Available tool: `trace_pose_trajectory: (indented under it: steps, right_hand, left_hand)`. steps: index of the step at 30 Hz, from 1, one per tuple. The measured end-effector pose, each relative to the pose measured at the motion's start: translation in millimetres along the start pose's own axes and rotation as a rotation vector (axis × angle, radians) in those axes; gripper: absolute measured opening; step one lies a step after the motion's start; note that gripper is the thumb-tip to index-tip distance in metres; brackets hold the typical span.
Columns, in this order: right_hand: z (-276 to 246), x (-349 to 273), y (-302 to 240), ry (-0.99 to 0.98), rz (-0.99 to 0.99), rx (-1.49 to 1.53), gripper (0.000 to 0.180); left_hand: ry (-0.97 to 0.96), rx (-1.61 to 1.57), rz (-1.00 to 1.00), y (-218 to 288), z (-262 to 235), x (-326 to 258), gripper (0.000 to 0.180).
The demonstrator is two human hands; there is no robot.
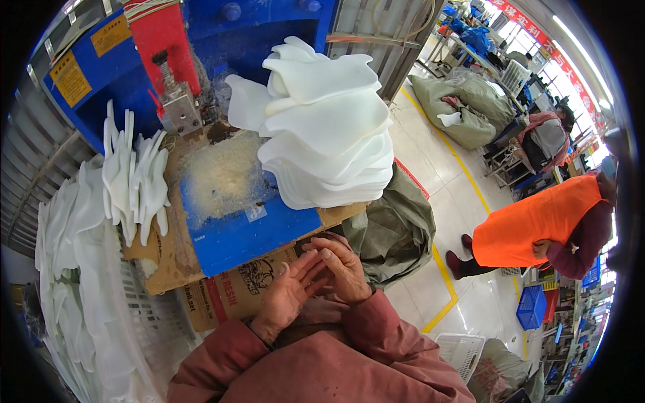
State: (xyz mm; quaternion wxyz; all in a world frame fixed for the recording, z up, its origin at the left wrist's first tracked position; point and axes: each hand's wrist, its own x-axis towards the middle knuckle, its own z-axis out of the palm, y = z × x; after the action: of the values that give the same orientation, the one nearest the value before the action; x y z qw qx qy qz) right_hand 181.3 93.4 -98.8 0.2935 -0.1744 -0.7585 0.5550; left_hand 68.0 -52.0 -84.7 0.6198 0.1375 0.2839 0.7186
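My left hand (290,292) and my right hand (341,267) rest together in front of me, fingers overlapping, just below the edge of a blue work surface (252,232). Neither hand holds anything. A tall stack of white shoe-sole-shaped sheets (329,127) sits on the blue surface to the upper right. More white soles (134,178) stand on edge at the left. White shavings (218,171) cover the middle of the surface, under a metal machine head (176,101).
A white plastic basket (127,316) full of white soles stands at my left. Brown cardboard (235,295) hangs below the bench. A grey-green sack (396,232) lies on the floor at right. A person in orange (537,225) bends over nearby; another person sits farther back.
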Motion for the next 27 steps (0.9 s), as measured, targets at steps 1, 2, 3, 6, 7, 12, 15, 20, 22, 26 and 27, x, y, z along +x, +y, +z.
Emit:
trace_pose_trajectory:
  steps: [1, 2, 3, 6, 7, 12, 15, 20, 22, 26, 27]
  right_hand:
    - [-0.2, 1.7, -5.3, -0.025, 0.144, 0.124, 0.035]
    - [-0.9, -4.2, -15.1, -0.039, 0.337, 0.338, 0.033]
    - [-0.9, -4.3, -21.4, -0.066, 0.467, 0.484, 0.031]
    - [-1.1, -4.1, -32.7, -0.087, 0.462, 0.45, 0.026]
    - [-1.2, -2.5, -32.4, -0.085, 0.412, 0.362, 0.024]
    - [-2.1, 11.8, -17.9, -0.023, -0.111, -0.178, 0.016]
    - [-7.2, 14.0, -23.3, -0.096, -0.108, -0.329, 0.014]
    - [-16.5, 6.2, -54.2, -0.05, -0.062, -0.409, 0.013]
    - [-7.4, 0.7, -57.5, -0.089, -0.006, -0.128, 0.011]
    - [6.0, -1.3, -34.3, -0.044, -0.086, -0.152, 0.008]
    - [8.1, -2.4, -26.6, -0.042, -0.103, -0.146, 0.008]
  left_hand:
    - [-0.008, 0.025, -0.009, 0.5, -0.5, -0.2, 0.081]
    - [-0.037, 0.019, -0.03, 1.6, -1.5, -0.1, 0.08]
    - [-0.066, 0.014, -0.051, 3.0, -2.9, -0.2, 0.08]
    - [-0.099, 0.05, -0.067, 6.8, -8.2, -0.1, 0.074]
    - [-0.094, 0.079, -0.076, 8.1, -10.1, -0.8, 0.072]
    - [0.021, 0.46, -0.057, 18.5, -16.4, -12.8, 0.059]
    - [0.117, 0.736, -0.106, 27.8, -16.1, -11.4, 0.058]
    - [0.009, 0.746, -0.079, 46.1, -2.3, -3.5, 0.064]
    - [-0.005, 0.855, -0.123, 53.4, 2.6, -4.5, 0.073]
    - [-0.03, 1.019, -0.035, 59.8, 4.1, -3.1, 0.07]
    - [-0.039, 1.06, -0.036, 60.1, 2.8, -2.2, 0.068]
